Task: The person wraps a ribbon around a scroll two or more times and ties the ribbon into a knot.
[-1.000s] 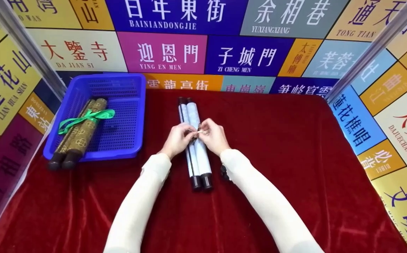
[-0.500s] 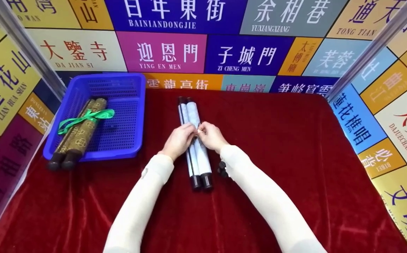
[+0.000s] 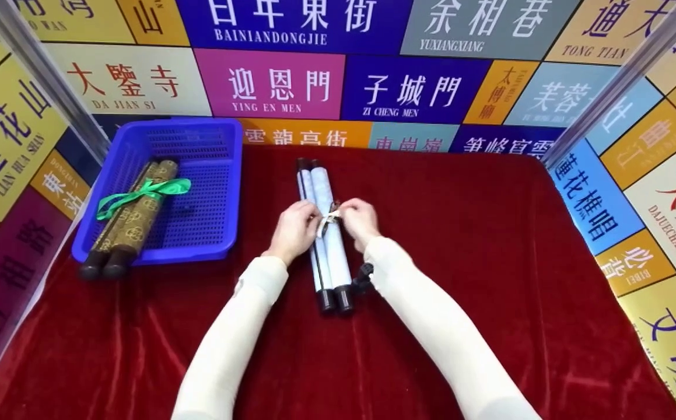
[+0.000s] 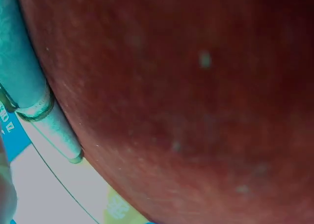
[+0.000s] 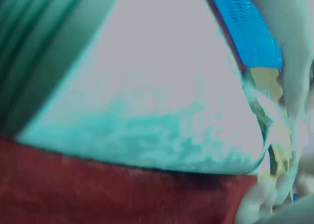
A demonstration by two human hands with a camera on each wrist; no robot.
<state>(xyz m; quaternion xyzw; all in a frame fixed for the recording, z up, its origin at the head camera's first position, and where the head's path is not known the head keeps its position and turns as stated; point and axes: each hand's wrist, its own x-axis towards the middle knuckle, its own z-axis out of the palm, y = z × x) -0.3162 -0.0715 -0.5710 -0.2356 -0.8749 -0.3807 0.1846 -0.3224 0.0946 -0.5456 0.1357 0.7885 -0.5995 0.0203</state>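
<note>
A pale blue scroll (image 3: 338, 262), its two rolls side by side with dark end knobs, lies lengthwise on the red cloth. Round its middle runs a thin pale-and-dark ribbon (image 3: 331, 216), looped on top. My left hand (image 3: 294, 230) pinches the ribbon at the scroll's left side. From the right, my right hand (image 3: 362, 221) pinches its other side, fingers curled. The left wrist view catches the ribbon band (image 4: 39, 109) round the scroll (image 4: 19, 57). In the right wrist view the scroll (image 5: 162, 111) looms large, with the ribbon (image 5: 274, 111) running between the fingers.
At the left, a blue plastic basket (image 3: 230, 192) holds a brown patterned scroll (image 3: 133, 224) tied with a green ribbon (image 3: 168, 188); its dark knobs stick out over the front rim. Red velvet cloth (image 3: 460, 245) covers the table. Panels of coloured signs (image 3: 279, 87) stand behind and beside it.
My hands have drawn slightly apart, the right one outward, and ribbon loops now show between them on top of the scroll. The scroll and the basket have stayed in place.
</note>
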